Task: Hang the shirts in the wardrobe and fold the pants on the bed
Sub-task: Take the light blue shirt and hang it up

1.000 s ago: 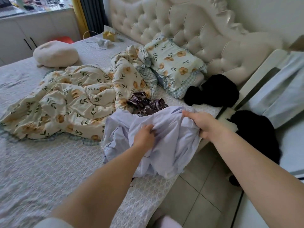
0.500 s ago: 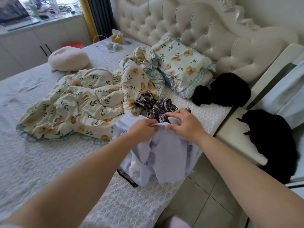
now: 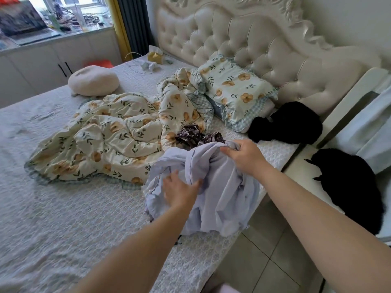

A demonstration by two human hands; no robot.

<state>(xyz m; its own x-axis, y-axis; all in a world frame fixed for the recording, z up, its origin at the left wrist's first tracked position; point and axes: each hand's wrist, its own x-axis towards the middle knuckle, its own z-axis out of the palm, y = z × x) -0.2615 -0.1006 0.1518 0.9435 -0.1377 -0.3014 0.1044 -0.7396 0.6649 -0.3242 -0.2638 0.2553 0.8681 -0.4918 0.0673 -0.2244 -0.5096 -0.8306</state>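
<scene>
Two hands are working one pale lilac garment (image 3: 224, 199) at the right edge of the bed (image 3: 74, 218): the right hand (image 3: 243, 155) is pinching its bunched top, the left hand (image 3: 179, 188) is lying spread on the cloth. Likely sorting; next it needs shaking out to tell shirt from pants. Its hem is overhanging the tiled floor (image 3: 264, 267); bare bedspread is lying leftward, beside the floral quilt (image 3: 105, 140).

Pale lilac garment (image 3: 220, 187); cream quilt (image 3: 110, 136), orange flowers; matching floral pillow (image 3: 237, 89); dark purple patterned cloth (image 3: 196, 136); black clothes (image 3: 292, 123).
</scene>
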